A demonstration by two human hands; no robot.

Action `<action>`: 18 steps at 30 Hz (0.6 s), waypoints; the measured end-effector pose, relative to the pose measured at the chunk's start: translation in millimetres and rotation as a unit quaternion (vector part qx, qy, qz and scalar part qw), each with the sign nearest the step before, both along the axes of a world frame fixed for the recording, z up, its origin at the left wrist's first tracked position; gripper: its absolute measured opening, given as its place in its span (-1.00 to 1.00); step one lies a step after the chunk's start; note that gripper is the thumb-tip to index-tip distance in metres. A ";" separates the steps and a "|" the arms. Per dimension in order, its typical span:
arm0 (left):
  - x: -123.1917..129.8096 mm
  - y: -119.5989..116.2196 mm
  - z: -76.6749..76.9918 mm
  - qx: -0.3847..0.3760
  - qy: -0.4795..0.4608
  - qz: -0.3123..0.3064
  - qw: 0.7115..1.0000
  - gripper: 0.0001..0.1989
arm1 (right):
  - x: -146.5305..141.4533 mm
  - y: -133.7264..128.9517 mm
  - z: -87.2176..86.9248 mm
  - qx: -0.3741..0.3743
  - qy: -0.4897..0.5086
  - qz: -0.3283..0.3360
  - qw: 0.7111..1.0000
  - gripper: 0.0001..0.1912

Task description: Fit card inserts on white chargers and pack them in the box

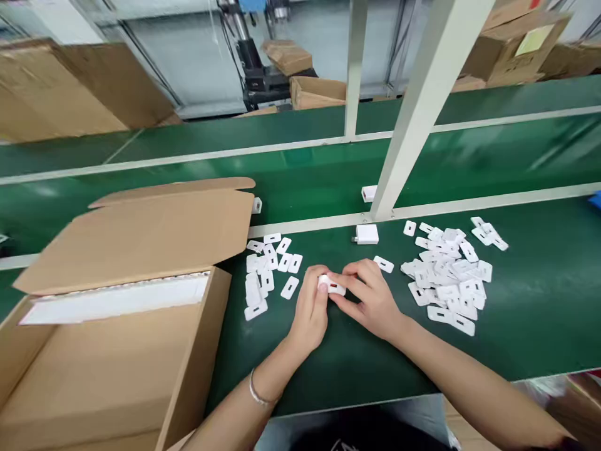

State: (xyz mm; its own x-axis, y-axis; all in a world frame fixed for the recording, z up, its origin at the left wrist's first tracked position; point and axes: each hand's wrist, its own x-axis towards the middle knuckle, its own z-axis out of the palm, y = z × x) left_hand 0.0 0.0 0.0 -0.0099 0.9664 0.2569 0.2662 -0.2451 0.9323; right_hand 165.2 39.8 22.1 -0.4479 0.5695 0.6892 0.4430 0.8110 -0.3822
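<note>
In front of me a white USB charger (334, 286), with a red port in its face, is held over the green table. My left hand (310, 307) grips its left end between thumb and fingers. With fingertips closed on its right end and upper edge, my right hand (370, 300) holds it too. Small white slotted faceplates lie in a loose group (267, 269) left of my hands. A larger heap of faceplates (448, 272) is on the right, and a single faceplate (384, 264) rests just behind my right hand. Beyond my hands lies another white charger (367, 235), its prongs pointing left.
An open cardboard box (197, 351) stands at left, its flap (154, 241) leaning back. A white metal post (413, 100) rises behind the table. More chargers (369, 193) sit on the green conveyor (305, 181) past the rail. Cartons (516, 47) occupy the far side.
</note>
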 end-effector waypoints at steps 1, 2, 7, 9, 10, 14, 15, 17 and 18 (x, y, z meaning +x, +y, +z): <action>0.4 -0.3 0.7 0.004 -0.011 0.005 1.000 -0.70 | 0.6 -1.6 1.4 -0.026 0.003 -0.003 1.000 -0.71; 0.9 -0.7 1.2 0.010 -0.020 0.008 1.000 -0.70 | 1.2 -3.1 2.7 -0.060 0.007 -0.003 0.998 -0.65; 2.2 -3.0 1.0 0.078 -0.043 0.013 0.996 -0.68 | 2.0 -5.9 4.2 -0.347 0.060 0.030 0.935 -0.60; 0.8 -3.6 0.3 0.083 -0.027 0.009 0.996 -0.66 | 1.3 -5.8 3.1 -0.429 0.090 0.065 0.896 -0.65; -0.4 -3.6 0.2 0.078 -0.016 0.007 0.997 -0.65 | 0.9 -5.7 2.4 -0.448 0.108 0.078 0.884 -0.66; -6.6 -0.9 1.2 0.042 0.000 -0.028 0.999 -0.55 | -0.3 -5.9 0.7 -0.436 0.152 0.068 0.884 -0.69; -7.6 0.1 1.5 0.036 -0.006 -0.040 0.999 -0.55 | -0.4 -6.0 0.6 -0.430 0.153 0.061 0.888 -0.69; -8.2 2.0 1.8 0.031 -0.017 -0.050 0.998 -0.58 | -0.5 -5.8 0.7 -0.426 0.152 0.051 0.890 -0.68; -7.8 2.7 1.8 0.032 -0.018 -0.048 0.998 -0.61 | -0.5 -5.6 0.8 -0.428 0.150 0.048 0.890 -0.67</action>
State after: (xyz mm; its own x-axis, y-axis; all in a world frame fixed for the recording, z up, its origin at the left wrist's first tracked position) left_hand -7.8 2.7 1.8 0.0716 0.9450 0.3192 0.2058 -0.3271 0.9223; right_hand 164.7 34.2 22.9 -0.3925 0.9122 0.1175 0.1613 0.1941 -0.9676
